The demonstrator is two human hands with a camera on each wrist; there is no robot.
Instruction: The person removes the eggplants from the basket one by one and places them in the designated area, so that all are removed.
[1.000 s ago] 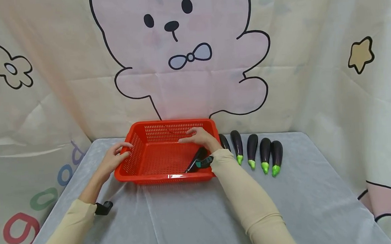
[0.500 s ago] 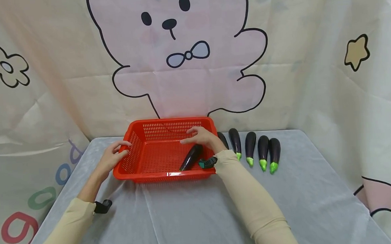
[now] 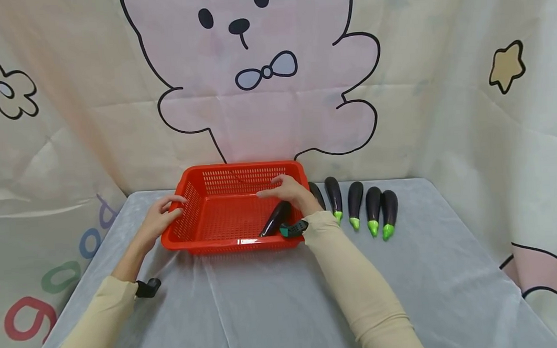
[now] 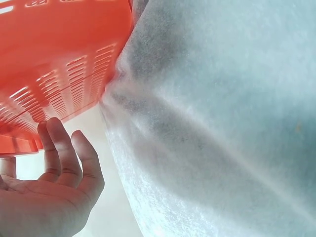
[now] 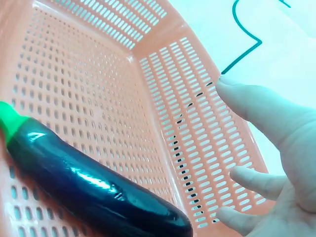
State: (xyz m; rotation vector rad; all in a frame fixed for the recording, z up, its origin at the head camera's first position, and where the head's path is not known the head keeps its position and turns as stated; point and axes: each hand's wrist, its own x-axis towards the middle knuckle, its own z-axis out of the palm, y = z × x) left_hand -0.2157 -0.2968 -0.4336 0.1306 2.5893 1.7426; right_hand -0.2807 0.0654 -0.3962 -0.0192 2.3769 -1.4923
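Note:
A red slotted plastic basket [image 3: 225, 245] stands at the back of the table. Inside its right part lies one dark purple eggplant [image 3: 277, 218]; the right wrist view shows its green stem end [image 5: 11, 121] and glossy skin. My right hand [image 3: 290, 193] hovers over the basket's right side, thumb and fingers spread, holding nothing. At the left rim, my left hand [image 3: 159, 217] has its loosely bent fingertips right at the basket. In the left wrist view, its fingers [image 4: 64, 153] are raised beside the outer slotted wall [image 4: 74, 81].
Several more eggplants [image 3: 374, 211] lie in a row right of the basket, green ends toward me. The nearest to the basket [image 3: 316, 194] is partly hidden by it and my right arm. A grey cloth [image 3: 247, 302] covers the table; a printed curtain [image 3: 266, 122] hangs behind.
The eggplant in the basket has shifted a little left, showing more from behind my right wrist. Both hands stay nearly in place, while the head view has tilted slightly down.

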